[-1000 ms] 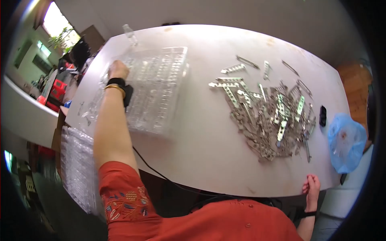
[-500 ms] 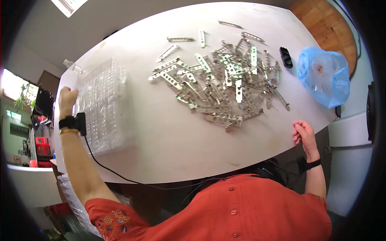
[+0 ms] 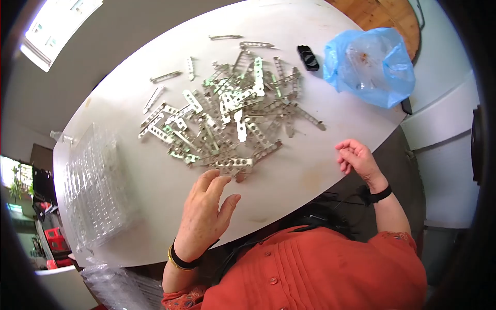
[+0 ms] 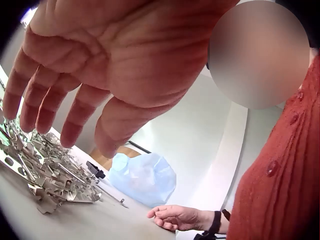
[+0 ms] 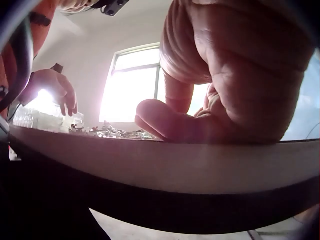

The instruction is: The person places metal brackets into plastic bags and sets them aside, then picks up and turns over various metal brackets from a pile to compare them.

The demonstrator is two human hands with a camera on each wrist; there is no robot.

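Note:
A heap of flat perforated metal strips lies on the white table. The left hand hovers at the heap's near edge, palm down, fingers spread and holding nothing. In the left wrist view this hand hangs over the metal pieces with its fingers loosely extended. By the table's near right edge rests the right hand, its fingers loosely curled with nothing in them. The right wrist view shows the right hand close up at the table edge.
Clear plastic trays are stacked at the table's left, with a small clear bottle behind. A black object and a blue plastic bag stand at the right. More clear plastic sits below the left edge.
The left hand has moved from the far side of the clear trays to the near edge of the metal heap, and its fingers have opened. The head view has swung rightward; the right hand stays by the edge.

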